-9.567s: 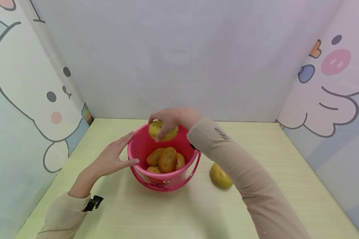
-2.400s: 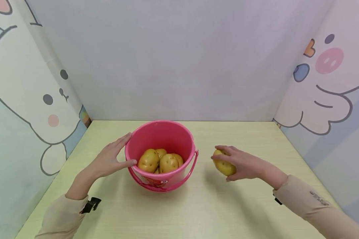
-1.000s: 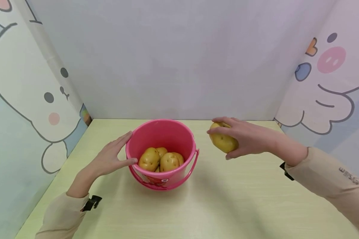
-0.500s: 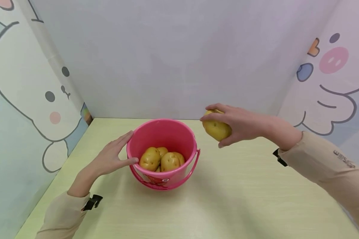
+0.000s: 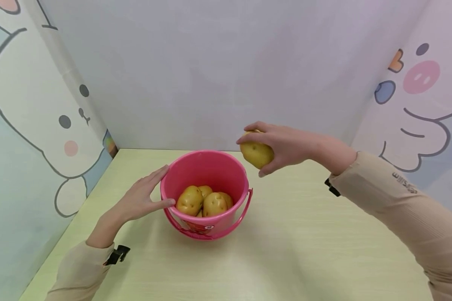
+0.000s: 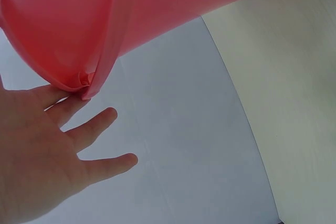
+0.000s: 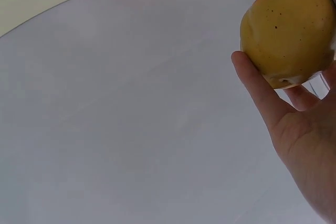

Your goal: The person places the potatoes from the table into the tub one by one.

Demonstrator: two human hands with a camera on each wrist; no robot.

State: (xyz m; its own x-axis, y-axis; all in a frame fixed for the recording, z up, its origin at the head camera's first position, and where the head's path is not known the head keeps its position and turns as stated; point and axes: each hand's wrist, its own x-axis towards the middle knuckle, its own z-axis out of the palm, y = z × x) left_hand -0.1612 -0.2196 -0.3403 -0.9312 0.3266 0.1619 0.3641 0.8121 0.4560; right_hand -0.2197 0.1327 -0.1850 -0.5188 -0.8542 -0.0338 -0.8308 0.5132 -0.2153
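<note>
A pink bucket (image 5: 211, 228) stands on the table, its handle hanging down at the front. Several yellow-brown potatoes (image 5: 189, 201) lie inside it. My left hand (image 5: 137, 198) touches the bucket's left rim with fingers spread; in the left wrist view, fingertips of the left hand (image 6: 42, 145) meet the rim near the handle joint. Above and beyond the bucket's right rim, my right hand (image 5: 282, 144) holds another potato (image 5: 257, 152) in the air between thumb and fingers. The right wrist view shows that potato (image 7: 289, 32) large, gripped by the right hand (image 7: 310, 145).
The pale table (image 5: 309, 234) extends around the bucket. A plain light wall (image 5: 226, 75) rises behind, and side walls with a cartoon rabbit (image 5: 41, 108) and a cartoon pig (image 5: 418, 108) flank it.
A potato held over the bucket earlier is no longer in my right hand. My right hand has since taken the last potato from the table, lifted it and brought it leftward. Left hand unmoved.
</note>
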